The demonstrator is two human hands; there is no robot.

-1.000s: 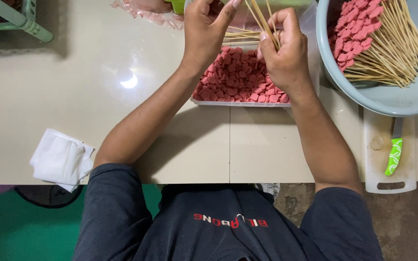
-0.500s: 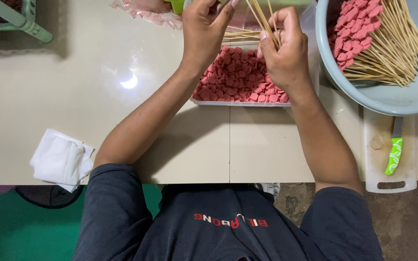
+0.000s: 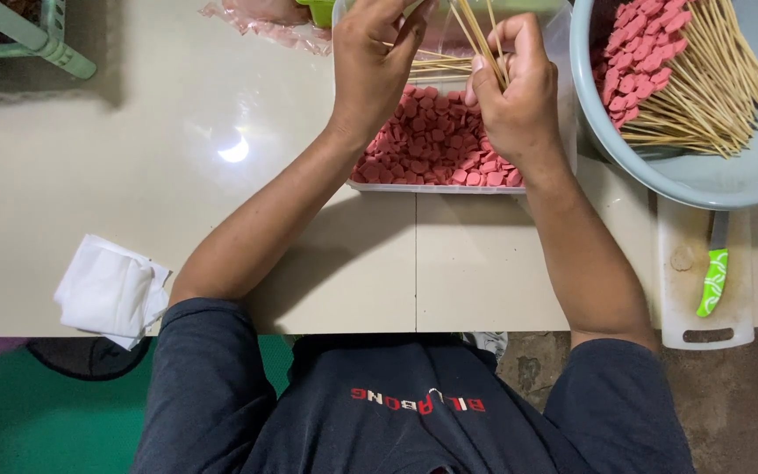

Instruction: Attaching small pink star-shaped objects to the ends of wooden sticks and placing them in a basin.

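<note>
Across the pale tabletop [image 3: 177,202], the biggest thing showing is the light blue basin [image 3: 730,175] at the far right, and it is holding a heap of finished skewers [image 3: 686,70], pink slices bunched at one end and bare sticks fanning out toward the rim. Just beside it, straight ahead of the person, a clear plastic tray [image 3: 449,186] is sitting full of pink sausage slices [image 3: 436,145], with loose sticks lying across its far end. Below the basin a white cutting board [image 3: 704,298] is carrying a green-handled knife [image 3: 714,279], and a crumpled white cloth [image 3: 111,291] is lying near the table's front edge on the left. Over the tray, the right hand [image 3: 519,96] is clenching a small bundle of bamboo sticks [image 3: 477,35], which are poking up and away past the top of the view. The left hand [image 3: 379,61] is hovering close beside it with fingertips pinched together; whether it is gripping a slice or a stick end I cannot tell. The sticks are looking light, stiff and thin, likely to snap if bent and prone to slipping when greasy, so a hold low on the shaft, near the working end, is probably steadiest. The slices are looking soft, moist and slick, easily split, so pinching them lightly by the rim seems wisest.
</note>
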